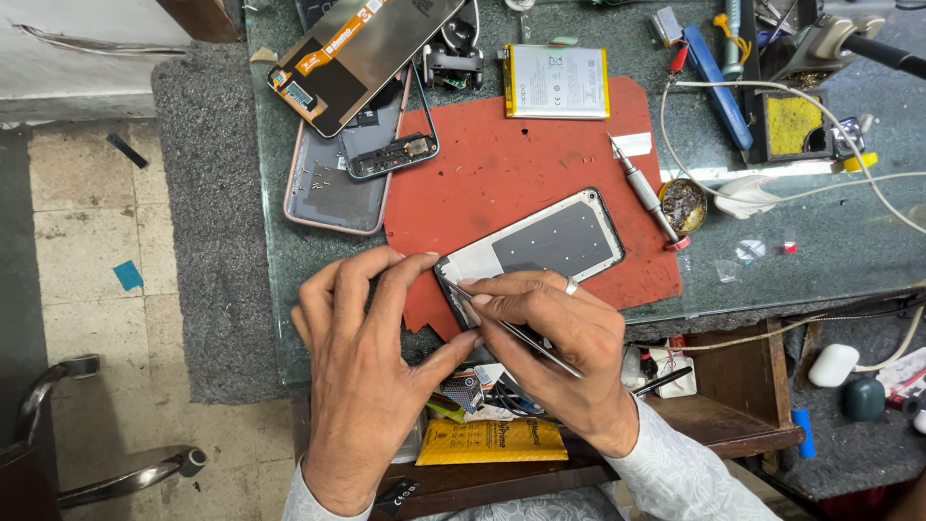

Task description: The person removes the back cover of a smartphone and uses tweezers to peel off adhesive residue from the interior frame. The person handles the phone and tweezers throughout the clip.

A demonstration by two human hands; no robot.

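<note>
On the red rubber work mat near the glass desk's front edge lies a black phone frame with a grey metal back. The left hand, fingers curled, steadies its near corner. The right hand pinches thin metal tweezers, tip touching that same corner.

Both hands, left and right, steady a phone frame; right grips tweezers.
</note>
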